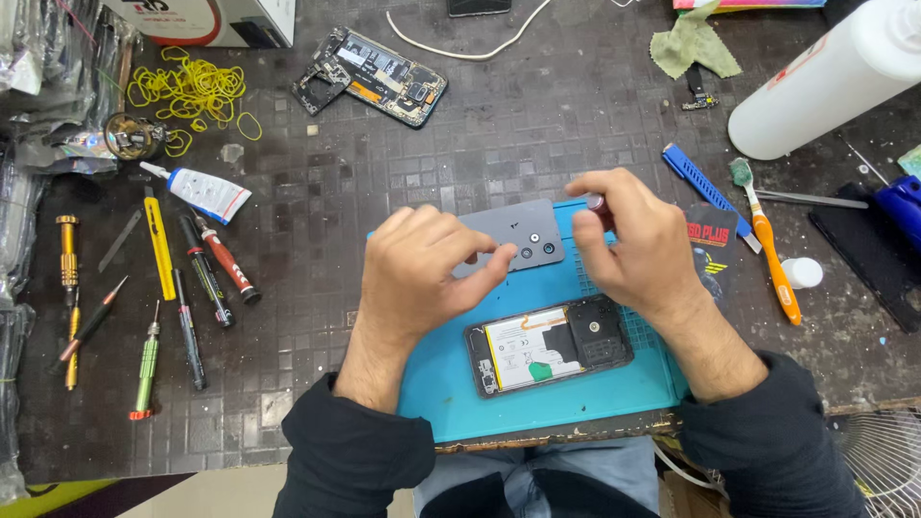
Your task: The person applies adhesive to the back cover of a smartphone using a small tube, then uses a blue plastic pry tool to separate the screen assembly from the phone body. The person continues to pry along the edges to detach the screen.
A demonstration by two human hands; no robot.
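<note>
Left hand (422, 273): fingers curled, tips pressing on the grey back cover (518, 237) near its camera holes.
Right hand (633, 240): thumb and forefinger pinch a small dark-tipped object – too small to tell what – above the cover's right end.
Back cover: lies at the far edge of the blue mat (499, 384).
Open phone (549, 345): on the mat's near half – battery showing, below both hands.
Screwdrivers (187, 278): along the table's left side.
Toothbrush (767, 240): right of the mat.
</note>
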